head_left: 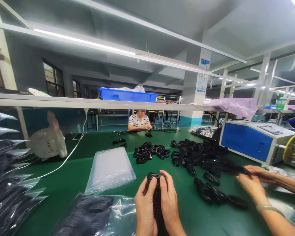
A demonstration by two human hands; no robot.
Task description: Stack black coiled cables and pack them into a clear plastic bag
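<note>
Near the front middle of the table, my left hand point(145, 203) and my right hand point(169, 203) are closed around a stack of coiled black cables point(157, 193), one from each side. Both thumbs press on the near face of the stack, and its lower end runs out of view. Just left of my hands lies a clear plastic bag point(124, 213) with black coils point(88, 213) packed in rows. A pile of flat clear bags point(113, 165) rests beyond it. Several loose cable bundles point(151, 152) lie ahead of my hands.
A larger heap of black coils point(199, 154) spreads to the right, where another person's hands point(254, 183) hold coils. Filled bags point(7, 177) are stacked at the left by a white fan point(48, 141). A blue-and-white machine point(248, 141) stands right; a shelf point(88, 103) crosses above.
</note>
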